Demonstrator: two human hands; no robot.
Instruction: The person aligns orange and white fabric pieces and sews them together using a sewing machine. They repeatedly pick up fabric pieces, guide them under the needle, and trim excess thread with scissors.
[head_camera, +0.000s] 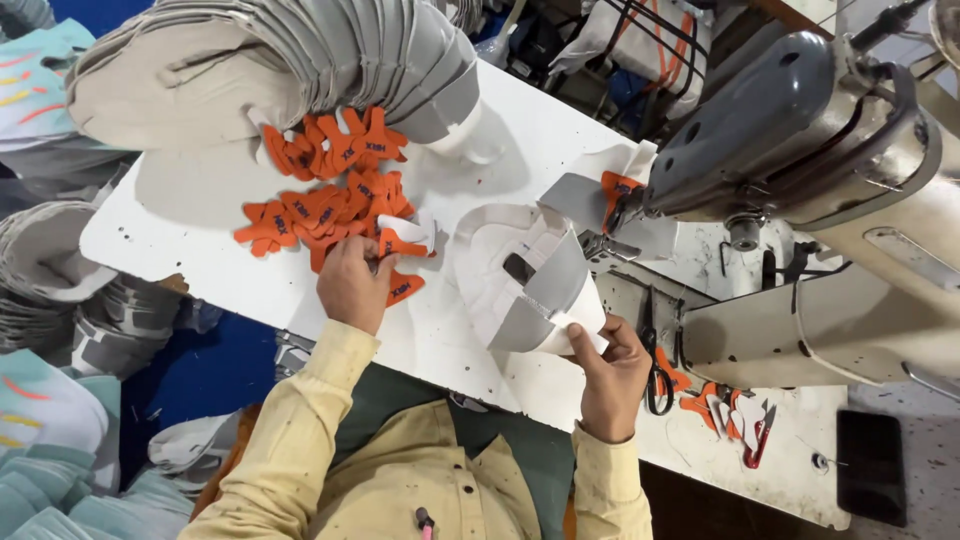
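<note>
While the head camera looks down on a white work table (300, 290), both hands are on material. Head view, only view recorded.

Left hand (352, 283): rests at the near edge of a spread of small orange cut pieces (330, 205), fingers curled and pinching one orange piece together with a small white tab (405, 235). Another orange piece lies just beside the hand, toward the table's near edge. Yellow sleeve runs back to the body.

Right hand (610, 370): closed on the lower corner of a grey-and-white cut panel (530, 285), thumb on top, fingers beneath. The panel lies curved and partly folded on the table, between the two hands, its far end reaching toward the sewing machine (800, 130).

At the machine's needle area, a second grey-and-white piece with an orange patch (615, 190) lies under the head.

Surroundings: a large fanned stack of grey panels (300, 60) arches over the far side of the table, touching the orange spread. Black-handled scissors (655, 370) lie on the machine bed just right of the right hand, with more orange scraps and a small red-handled snipper (755, 435) near them. Bundles of teal and grey fabric parts (50, 430) sit off the table's left side.
</note>
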